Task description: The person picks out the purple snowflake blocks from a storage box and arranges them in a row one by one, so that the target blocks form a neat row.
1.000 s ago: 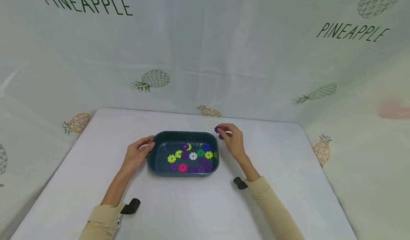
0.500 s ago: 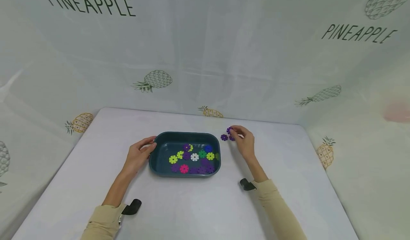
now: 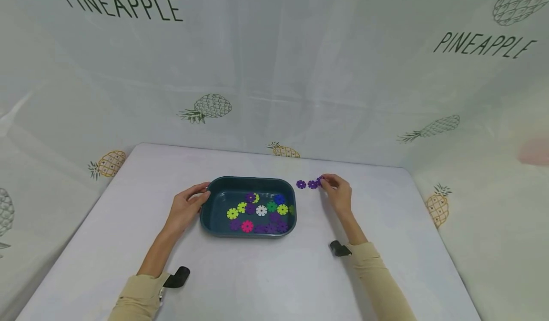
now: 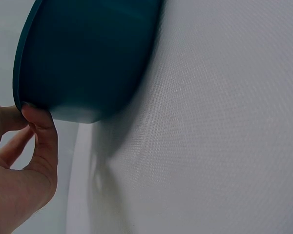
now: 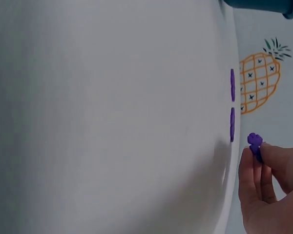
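Note:
My left hand (image 3: 182, 210) pinches the left end of a dark teal plastic tray (image 3: 246, 235), thumb on the near side in the left wrist view. Notched, flower-shaped plastic discs lie inside, among them a white disc (image 3: 261, 210), a pink disc (image 3: 247, 226) and several purple and yellow ones. Right of the tray, my right hand (image 3: 339, 195) pinches a purple notched disc (image 5: 254, 139) between thumb and fingers, above the tabletop. Two more purple discs, one nearer the tray (image 3: 301, 184) and one close to my fingers (image 3: 312, 185), lie flat in a row.
The white table (image 3: 257, 278) ends at a back edge just beyond the discs. A pale curtain (image 3: 300, 73) printed with pineapples hangs behind it. Each wrist carries a black camera, the left camera (image 3: 177, 277) beside the tan sleeve.
My right hand has moved rightward, away from the tray, leaving two purple discs in a row on the table. It now pinches a third one. The left hand stays at the tray.

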